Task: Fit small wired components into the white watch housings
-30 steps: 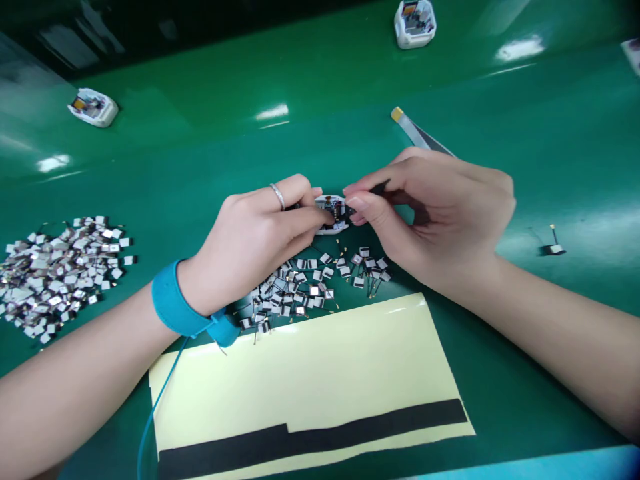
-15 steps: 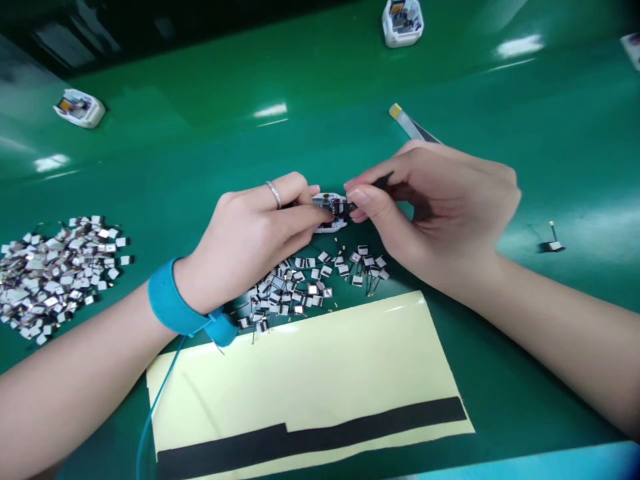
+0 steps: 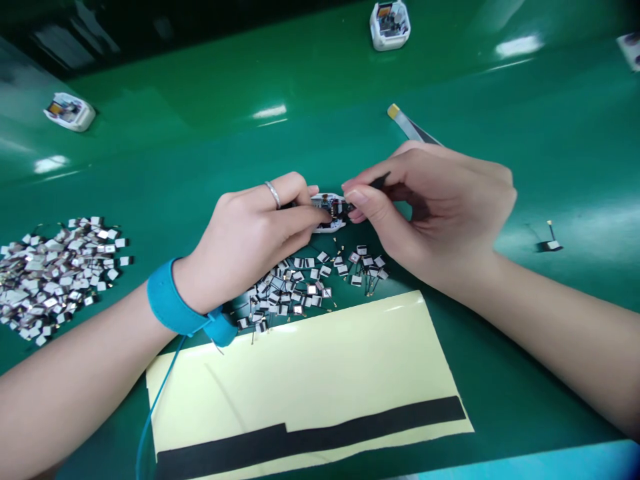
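My left hand (image 3: 247,250), with a ring on one finger, pinches a small white oval device housing (image 3: 325,225) that has a circuit board inside. My right hand (image 3: 433,213) is shut on slim black tweezers (image 3: 381,180), their tip at the housing's right end. Fingers of both hands nearly meet there and hide part of the board.
A large heap of small foil-covered wired parts (image 3: 55,277) lies left, and a smaller scatter (image 3: 305,283) lies below the hands. A pale yellow sheet with a black strip (image 3: 300,380) is nearest me. White housings (image 3: 389,25) (image 3: 70,112) stand farther back on the green mat.
The whole view has shifted slightly, with the far housings sliding left. Both hands stay on the housing and tweezers, with only small finger movement.
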Motion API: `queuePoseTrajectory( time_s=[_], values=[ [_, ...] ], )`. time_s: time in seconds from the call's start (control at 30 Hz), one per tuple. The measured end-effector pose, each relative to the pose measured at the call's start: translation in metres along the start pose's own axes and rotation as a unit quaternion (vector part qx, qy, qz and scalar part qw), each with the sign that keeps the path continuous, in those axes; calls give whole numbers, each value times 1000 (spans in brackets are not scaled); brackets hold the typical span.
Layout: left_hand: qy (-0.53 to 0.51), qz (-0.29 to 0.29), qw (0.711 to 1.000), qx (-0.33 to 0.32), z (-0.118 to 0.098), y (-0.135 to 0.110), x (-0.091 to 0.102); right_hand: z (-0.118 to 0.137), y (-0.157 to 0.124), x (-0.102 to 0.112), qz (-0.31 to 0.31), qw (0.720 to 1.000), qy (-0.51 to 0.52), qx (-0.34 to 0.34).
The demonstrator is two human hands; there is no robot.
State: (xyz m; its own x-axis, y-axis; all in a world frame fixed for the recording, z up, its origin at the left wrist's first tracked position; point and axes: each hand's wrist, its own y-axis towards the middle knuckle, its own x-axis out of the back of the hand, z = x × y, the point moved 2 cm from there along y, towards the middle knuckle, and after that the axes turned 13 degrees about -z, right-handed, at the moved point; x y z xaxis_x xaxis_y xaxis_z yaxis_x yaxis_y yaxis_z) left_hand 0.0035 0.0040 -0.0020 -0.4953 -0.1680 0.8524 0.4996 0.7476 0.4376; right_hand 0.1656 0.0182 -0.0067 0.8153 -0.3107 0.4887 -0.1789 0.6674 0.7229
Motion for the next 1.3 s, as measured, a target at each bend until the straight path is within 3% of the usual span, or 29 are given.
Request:
queuePoseTrajectory(
  time_s=[0.5,0.7,1.3],
  values=[
    [7,-10,1000,-9,-1,1,0,0,0,-1,3,1000,-7,23],
    [30,-13,999,-20,-2,1,-1,2,1,-3,6,997,-19,79],
    [40,7,998,-46,2,-2,-1,2,0,-8,53,994,78,55]
  ],
)
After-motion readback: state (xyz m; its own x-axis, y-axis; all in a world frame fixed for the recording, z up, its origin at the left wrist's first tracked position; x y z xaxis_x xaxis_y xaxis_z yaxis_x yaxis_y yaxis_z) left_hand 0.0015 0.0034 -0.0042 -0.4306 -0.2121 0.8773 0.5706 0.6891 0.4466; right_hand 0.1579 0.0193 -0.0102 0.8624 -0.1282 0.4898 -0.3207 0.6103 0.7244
